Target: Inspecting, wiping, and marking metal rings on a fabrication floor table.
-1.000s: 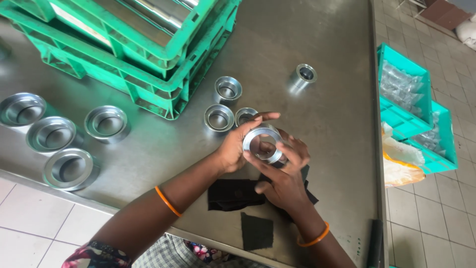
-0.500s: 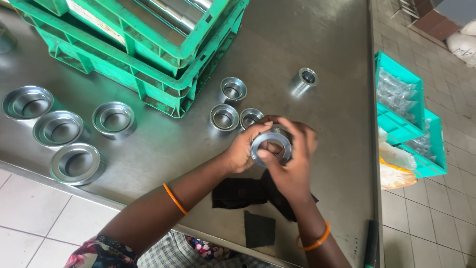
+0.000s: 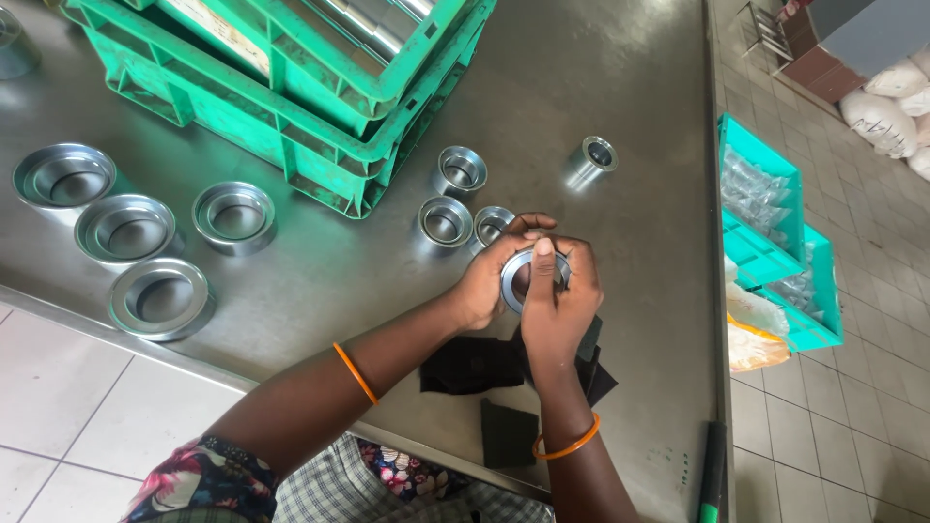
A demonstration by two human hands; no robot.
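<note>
Nearest the camera, a checked and flowered garment (image 3: 291, 484) fills the 6 o'clock edge of the view, and both forearms rise from it, each with an orange bangle (image 3: 355, 372) at the wrist. Just past the wrists, black cloth pieces (image 3: 484, 373) lie flat on the steel table (image 3: 620, 87), one small square at 6 o'clock of the hands and a larger patch under them. Above the cloth, the left hand (image 3: 484, 281) and the right hand (image 3: 557, 310) are closed together around a metal ring (image 3: 528, 276), the left cupping it from 9 o'clock, the right gripping from 5 o'clock with a thumb laid across its top; the ring is raised off the table, its open face turned toward the camera. Touching distance beyond the hands, at 11 o'clock, three small metal cups (image 3: 446, 221) stand upright in a loose cluster, and a fourth small cylinder (image 3: 591, 160) lies tilted at 1 o'clock, apart from them. Well away at 9 o'clock, four wide flanged rings (image 3: 160, 295) sit near the table's edge. Farther off, at 11 o'clock, stacked green crates (image 3: 320, 116) hold long metal parts. Off the table at 3 o'clock, teal bins (image 3: 765, 208) with clear bags sit on the tiled floor, and white sacks (image 3: 886, 111) lie farthest at 2 o'clock.
</note>
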